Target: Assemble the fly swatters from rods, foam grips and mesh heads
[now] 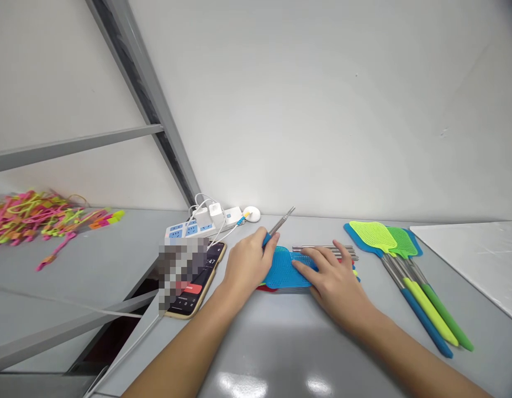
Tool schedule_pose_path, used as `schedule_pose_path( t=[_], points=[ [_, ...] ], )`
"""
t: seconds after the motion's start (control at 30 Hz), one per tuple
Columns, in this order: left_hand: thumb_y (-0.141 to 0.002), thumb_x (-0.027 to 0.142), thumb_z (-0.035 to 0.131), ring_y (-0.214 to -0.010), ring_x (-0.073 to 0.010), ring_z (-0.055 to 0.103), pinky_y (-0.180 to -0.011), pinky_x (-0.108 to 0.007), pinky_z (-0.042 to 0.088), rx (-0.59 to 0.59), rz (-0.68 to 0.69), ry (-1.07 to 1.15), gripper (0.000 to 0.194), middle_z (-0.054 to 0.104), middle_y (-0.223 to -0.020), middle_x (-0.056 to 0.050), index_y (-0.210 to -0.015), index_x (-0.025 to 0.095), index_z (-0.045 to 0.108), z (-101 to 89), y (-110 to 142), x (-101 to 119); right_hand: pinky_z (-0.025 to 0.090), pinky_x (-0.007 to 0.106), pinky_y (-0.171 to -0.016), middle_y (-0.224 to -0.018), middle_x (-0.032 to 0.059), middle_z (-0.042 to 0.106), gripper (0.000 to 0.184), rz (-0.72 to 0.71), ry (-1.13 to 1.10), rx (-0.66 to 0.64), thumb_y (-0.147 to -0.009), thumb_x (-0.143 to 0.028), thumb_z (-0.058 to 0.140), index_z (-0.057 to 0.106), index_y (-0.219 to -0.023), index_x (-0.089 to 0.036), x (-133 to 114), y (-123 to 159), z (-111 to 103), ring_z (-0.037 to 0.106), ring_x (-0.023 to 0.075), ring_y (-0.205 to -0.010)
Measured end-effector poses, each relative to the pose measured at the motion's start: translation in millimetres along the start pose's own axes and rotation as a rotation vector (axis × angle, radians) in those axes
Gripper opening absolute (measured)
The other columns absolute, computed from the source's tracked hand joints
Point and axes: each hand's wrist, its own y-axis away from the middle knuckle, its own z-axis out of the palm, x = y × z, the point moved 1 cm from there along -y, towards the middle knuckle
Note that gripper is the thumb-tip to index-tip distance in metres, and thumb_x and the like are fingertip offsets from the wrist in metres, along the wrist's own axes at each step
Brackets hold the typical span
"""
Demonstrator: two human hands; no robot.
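Note:
My left hand (pixel 248 261) is closed round the blue grip of a thin metal rod (pixel 280 223) that points up and to the right. My right hand (pixel 332 279) lies flat with fingers spread on a blue mesh swatter head (pixel 284 271), which tops a small stack of coloured heads. Several loose metal rods (pixel 322 250) lie just behind my right fingers.
Three finished fly swatters (pixel 408 276) in blue, yellow and green lie to the right. A phone (pixel 198 282) and a white power strip (pixel 198 225) with chargers sit to the left. A heap of pink and yellow plastic pieces (pixel 40 216) lies far left. A white sheet (pixel 475 254) covers the right corner.

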Motion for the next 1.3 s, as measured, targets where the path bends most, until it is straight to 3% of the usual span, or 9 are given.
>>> schedule_pose_path(
  t=[0.13,0.23,0.37,0.47,0.57,0.7,0.9,1.3],
  points=[
    [-0.103,0.048,0.029,-0.066,-0.0193,0.057,-0.06,-0.028,0.032,0.089,-0.015,0.14,0.036,0.056,-0.067,0.001,-0.083,0.024,0.046,-8.8,-3,-4,0.034,0.053,-0.094,-0.089,0.0052,0.063,0.037,0.131,-0.073,0.167,-0.088,-0.01,0.052,0.068,-0.116,-0.027,18,2,-19,0.059,0.0214,-0.081],
    [-0.103,0.048,0.024,-0.061,-0.017,0.052,-0.058,-0.027,0.031,0.093,-0.002,0.227,0.039,0.05,-0.063,0.003,-0.079,0.024,0.043,-7.6,0,-3,0.041,0.041,-0.079,-0.079,0.0025,0.061,0.021,0.391,-0.254,0.393,-0.093,-0.025,0.055,0.07,-0.108,-0.026,33,6,-33,0.057,0.0194,-0.073],
    [-0.102,0.047,0.03,-0.054,-0.0152,0.046,-0.055,-0.027,0.028,-0.002,0.064,0.309,0.038,0.044,-0.058,0.005,-0.073,0.024,0.036,6.7,13,9,0.047,0.036,-0.071,-0.075,0.0026,0.068,0.019,0.816,-0.576,0.617,-0.085,-0.041,0.068,0.07,-0.083,-0.022,42,5,-41,0.063,0.0218,-0.074],
    [-0.102,0.043,0.033,-0.054,-0.0151,0.046,-0.053,-0.027,0.027,-0.095,0.134,0.347,0.035,0.047,-0.06,0.004,-0.073,0.024,0.037,21.3,28,22,0.051,0.038,-0.074,-0.08,0.0039,0.072,0.024,0.957,-0.879,0.671,-0.079,-0.042,0.074,0.069,-0.083,-0.019,39,0,-36,0.068,0.0237,-0.077],
    [-0.102,0.04,0.033,-0.057,-0.0155,0.048,-0.054,-0.028,0.027,-0.182,0.199,0.375,0.03,0.053,-0.065,0.003,-0.079,0.023,0.042,32.0,40,33,0.054,0.039,-0.075,-0.087,0.0049,0.073,0.025,0.945,-1.099,0.715,-0.076,-0.039,0.077,0.068,-0.088,-0.019,36,-1,-30,0.069,0.0237,-0.079],
    [-0.102,0.038,0.032,-0.06,-0.0161,0.049,-0.056,-0.029,0.027,-0.258,0.236,0.4,0.026,0.056,-0.07,0.002,-0.085,0.023,0.045,35.6,44,35,0.054,0.036,-0.069,-0.08,0.0028,0.069,0.02,0.91,-1.154,0.742,-0.08,-0.038,0.072,0.065,-0.082,-0.019,35,1,-27,0.066,0.0199,-0.07],
    [-0.103,0.037,0.033,-0.058,-0.0148,0.046,-0.056,-0.029,0.027,-0.252,0.27,0.403,0.027,0.054,-0.068,0.003,-0.086,0.022,0.047,31.0,40,30,0.049,0.033,-0.061,-0.064,-0.0011,0.059,0.02,0.786,-1.225,0.645,-0.087,-0.036,0.066,0.059,-0.075,-0.021,28,0,-34,0.058,0.0162,-0.058],
    [-0.101,0.035,0.036,-0.057,-0.0138,0.047,-0.055,-0.03,0.024,-0.224,0.358,0.297,0.025,0.055,-0.068,0.004,-0.083,0.023,0.046,30.8,43,33,0.044,0.033,-0.058,-0.063,-0.0017,0.057,0.019,0.738,-1.301,0.578,-0.089,-0.029,0.065,0.058,-0.074,-0.021,31,4,-31,0.056,0.0157,-0.056]
  ],
)
